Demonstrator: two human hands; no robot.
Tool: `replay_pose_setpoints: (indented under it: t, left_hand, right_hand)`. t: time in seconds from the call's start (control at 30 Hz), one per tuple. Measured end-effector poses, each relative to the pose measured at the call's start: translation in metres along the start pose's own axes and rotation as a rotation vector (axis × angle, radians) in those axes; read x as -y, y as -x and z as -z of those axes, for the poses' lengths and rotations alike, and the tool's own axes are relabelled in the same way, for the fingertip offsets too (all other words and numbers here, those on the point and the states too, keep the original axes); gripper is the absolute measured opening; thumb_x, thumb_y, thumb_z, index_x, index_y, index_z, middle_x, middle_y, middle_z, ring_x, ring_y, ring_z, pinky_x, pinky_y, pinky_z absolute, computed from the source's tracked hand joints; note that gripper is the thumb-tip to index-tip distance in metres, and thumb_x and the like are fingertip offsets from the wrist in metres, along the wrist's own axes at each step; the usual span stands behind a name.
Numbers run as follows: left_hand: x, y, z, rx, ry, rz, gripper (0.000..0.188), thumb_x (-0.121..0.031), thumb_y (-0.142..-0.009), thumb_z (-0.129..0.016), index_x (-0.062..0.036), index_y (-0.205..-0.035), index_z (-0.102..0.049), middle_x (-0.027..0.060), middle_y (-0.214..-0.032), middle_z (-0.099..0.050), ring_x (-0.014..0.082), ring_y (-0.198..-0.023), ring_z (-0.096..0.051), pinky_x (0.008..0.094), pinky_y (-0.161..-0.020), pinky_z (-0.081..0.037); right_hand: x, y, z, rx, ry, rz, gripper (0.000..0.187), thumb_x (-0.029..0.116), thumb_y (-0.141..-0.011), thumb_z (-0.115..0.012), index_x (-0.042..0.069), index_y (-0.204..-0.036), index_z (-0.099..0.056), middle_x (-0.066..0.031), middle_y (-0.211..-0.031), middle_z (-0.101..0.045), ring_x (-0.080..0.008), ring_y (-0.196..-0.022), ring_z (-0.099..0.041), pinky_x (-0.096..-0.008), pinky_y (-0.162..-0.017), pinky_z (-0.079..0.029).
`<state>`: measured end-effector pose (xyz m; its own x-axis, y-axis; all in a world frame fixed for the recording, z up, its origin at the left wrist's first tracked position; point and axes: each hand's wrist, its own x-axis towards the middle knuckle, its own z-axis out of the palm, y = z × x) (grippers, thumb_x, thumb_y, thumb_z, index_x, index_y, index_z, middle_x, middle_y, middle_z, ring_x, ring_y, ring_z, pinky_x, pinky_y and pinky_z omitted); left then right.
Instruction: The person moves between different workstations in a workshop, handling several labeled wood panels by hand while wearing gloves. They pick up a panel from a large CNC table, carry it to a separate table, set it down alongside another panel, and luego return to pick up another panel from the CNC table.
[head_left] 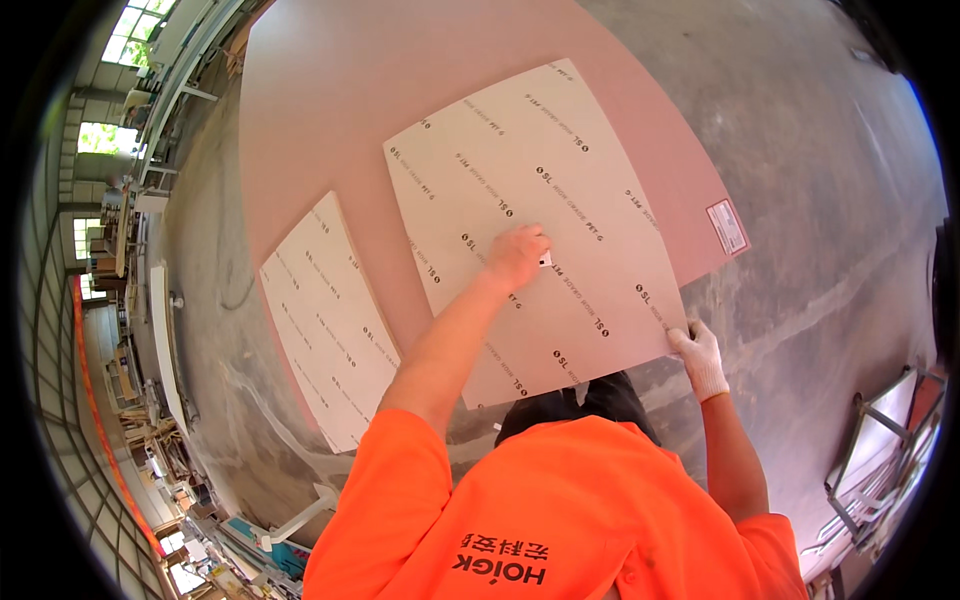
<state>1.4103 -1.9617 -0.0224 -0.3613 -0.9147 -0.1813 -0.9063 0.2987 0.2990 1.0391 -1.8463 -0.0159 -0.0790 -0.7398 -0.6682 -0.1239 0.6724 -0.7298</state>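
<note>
A pale panel with a repeated dark printed pattern lies tilted across a large pink sheet. My left hand, bare, is over the panel's middle with its fingers curled together. A small white label with a dark mark shows at those fingertips, partly covered by them. At the panel's near right corner, my right hand in a white glove grips the edge. Its thumb lies on top, while the fingers beneath are mostly hidden.
Left of the panel, a smaller stack of matching printed boards rests on the pink sheet. A red-bordered label marks the sheet's right corner. Metal-framed racking stands at the lower right. Shelves and materials line the left wall above the grey concrete floor.
</note>
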Motion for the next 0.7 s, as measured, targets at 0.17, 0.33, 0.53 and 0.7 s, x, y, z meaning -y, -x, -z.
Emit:
replay_pose_setpoints:
  t: [0.17,0.33,0.53,0.7]
  left_hand:
    - [0.000,0.002,0.005,0.020,0.000,0.009,0.018,-0.004,-0.083,-0.061,-0.0154,-0.096,-0.069,0.0027,-0.101,-0.062,0.0247,-0.103,-0.063,0.0400,-0.087,-0.054]
    - [-0.003,0.008,0.012,-0.045,0.156,0.078,0.019,-0.010,-0.095,-0.060,-0.0150,-0.110,-0.070,0.0030,-0.107,-0.064,0.0259,-0.105,-0.064,0.0407,-0.085,-0.055]
    - [0.003,0.004,0.009,-0.011,0.082,-0.009,0.017,-0.009,-0.093,-0.062,-0.0139,-0.106,-0.071,0.0027,-0.103,-0.064,0.0262,-0.101,-0.064,0.0405,-0.084,-0.054]
    - [0.003,-0.002,0.012,0.034,0.095,0.005,0.015,-0.009,-0.093,-0.061,-0.0135,-0.103,-0.072,0.0030,-0.102,-0.064,0.0267,-0.099,-0.065,0.0402,-0.083,-0.054]
  right_hand:
    - [-0.002,-0.001,0.001,-0.004,0.014,-0.019,0.046,0.020,-0.087,-0.072,-0.009,-0.121,-0.062,-0.0104,-0.102,-0.070,-0.0149,-0.086,-0.067,-0.0303,-0.077,-0.056]
    - [-0.006,-0.003,0.006,0.007,0.022,0.007,0.047,0.021,-0.086,-0.072,-0.008,-0.122,-0.063,-0.0105,-0.102,-0.070,-0.0152,-0.090,-0.067,-0.0298,-0.079,-0.055]
    - [-0.001,-0.002,0.007,0.027,0.022,-0.009,0.048,0.020,-0.087,-0.072,-0.009,-0.123,-0.063,-0.0114,-0.103,-0.070,-0.0161,-0.090,-0.067,-0.0301,-0.079,-0.055]
    - [-0.006,-0.004,0.006,0.028,0.004,-0.005,0.048,0.021,-0.087,-0.071,-0.010,-0.123,-0.062,-0.0121,-0.104,-0.070,-0.0163,-0.089,-0.068,-0.0302,-0.079,-0.056]
